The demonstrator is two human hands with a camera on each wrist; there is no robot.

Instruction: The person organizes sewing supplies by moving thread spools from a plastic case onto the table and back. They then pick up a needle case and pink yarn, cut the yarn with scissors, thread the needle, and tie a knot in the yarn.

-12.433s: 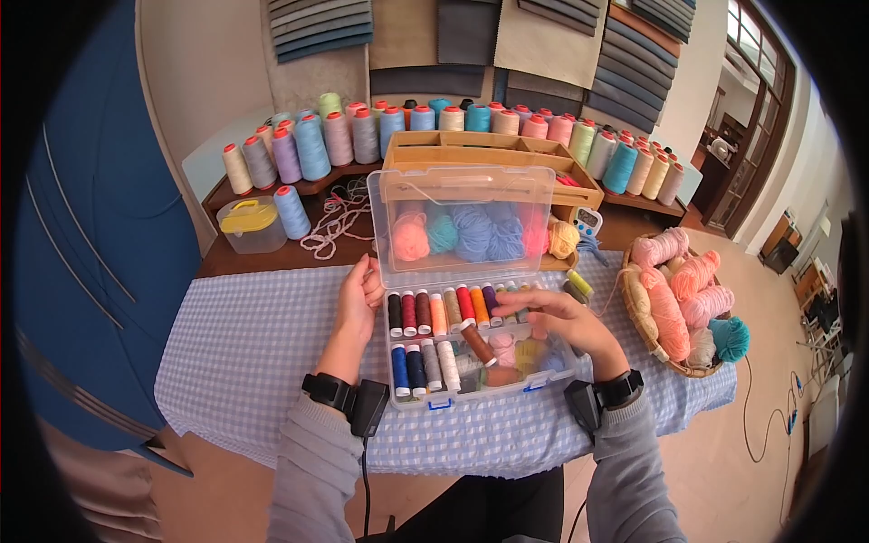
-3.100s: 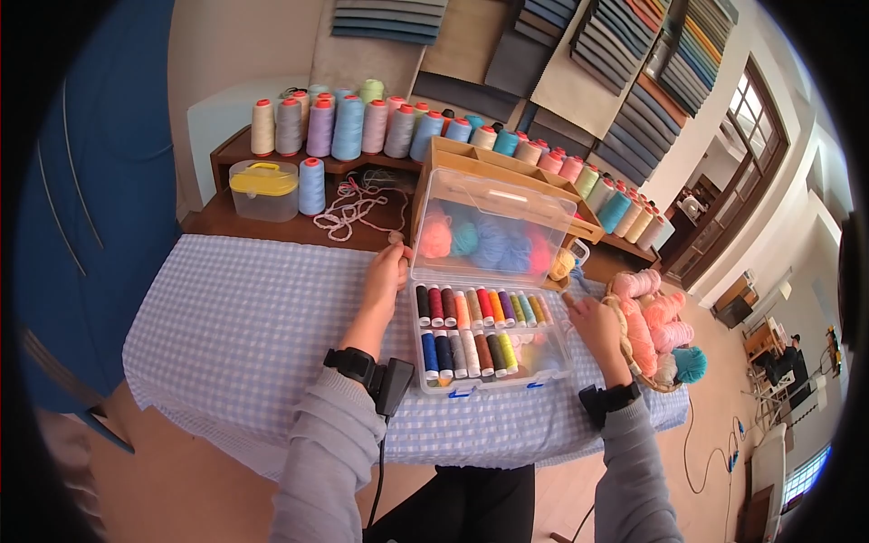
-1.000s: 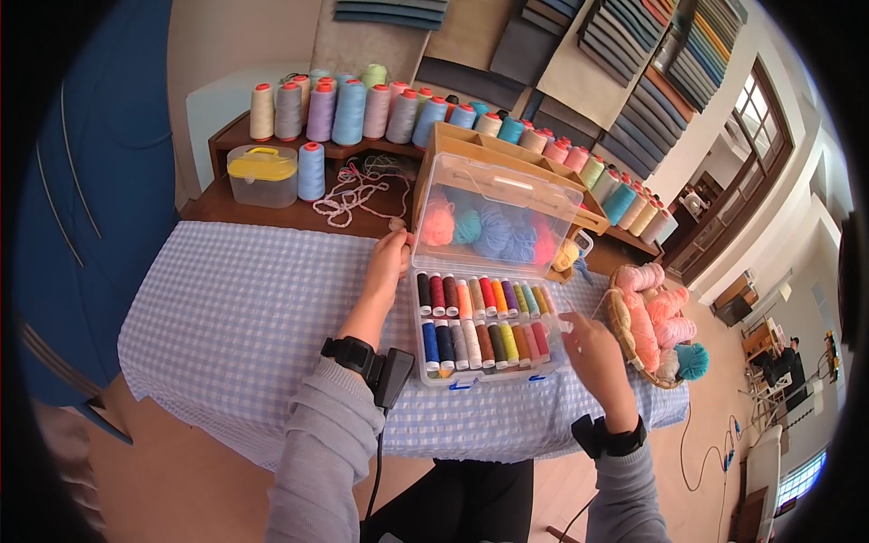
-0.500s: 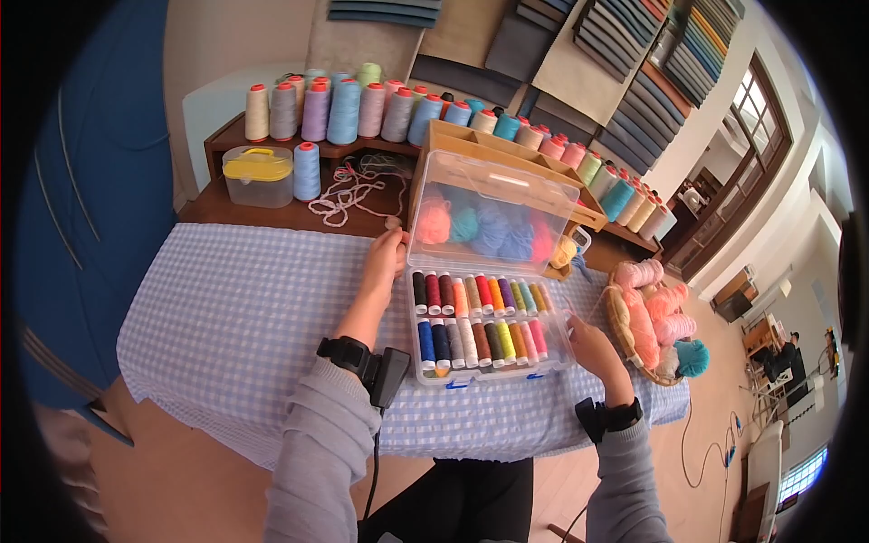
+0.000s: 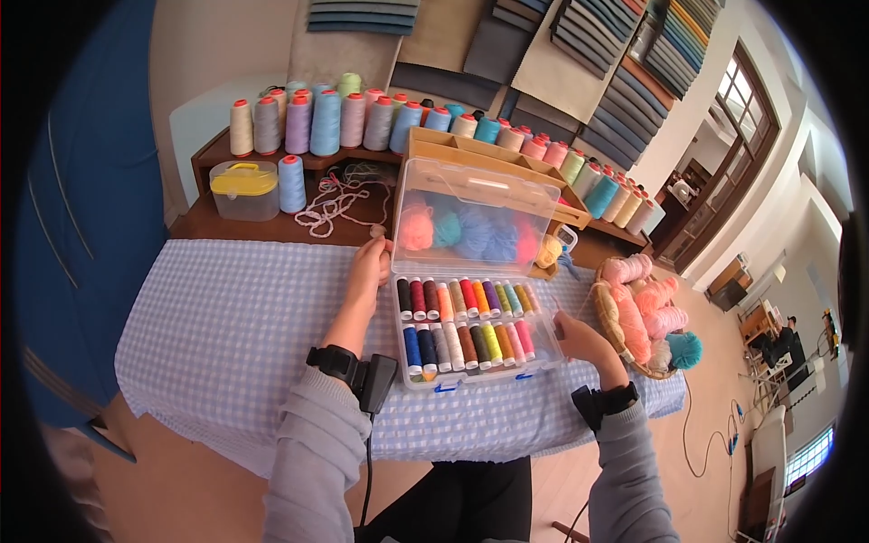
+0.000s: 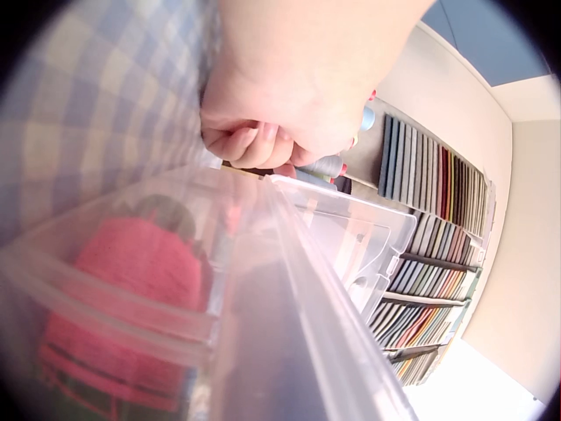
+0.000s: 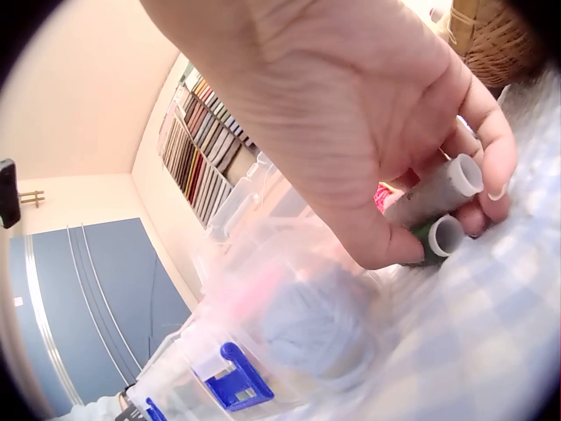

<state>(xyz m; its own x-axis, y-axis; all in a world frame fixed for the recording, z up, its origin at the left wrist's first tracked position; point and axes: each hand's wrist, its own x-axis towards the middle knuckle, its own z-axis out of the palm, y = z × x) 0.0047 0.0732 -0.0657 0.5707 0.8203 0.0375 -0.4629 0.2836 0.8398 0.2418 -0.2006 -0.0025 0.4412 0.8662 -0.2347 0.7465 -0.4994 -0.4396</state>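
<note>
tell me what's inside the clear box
Two rows of thread spools on top; light-blue yarn and something pink show through the box's walls. The spools cover whatever else lies beneath.

Brown table [image 5: 193,220], checked cloth [image 5: 226,317] over front — on cloth: open clear box [image 5: 493,377], wicker basket [image 5: 610,331]. Bare wood behind — yellow-lidded tub [image 5: 244,195], blue thread cone [image 5: 291,186], tangled cord [image 5: 328,214].

Clear glossy plastic case [image 5: 475,210], matt checked cloth [image 5: 244,308], rough woven basket [image 5: 608,328], smooth wooden organizer [image 5: 444,145].

Two held spools [image 7: 436,190], one case [image 5: 475,192], two latches [image 5: 447,389], one basket [image 5: 606,315]
</note>
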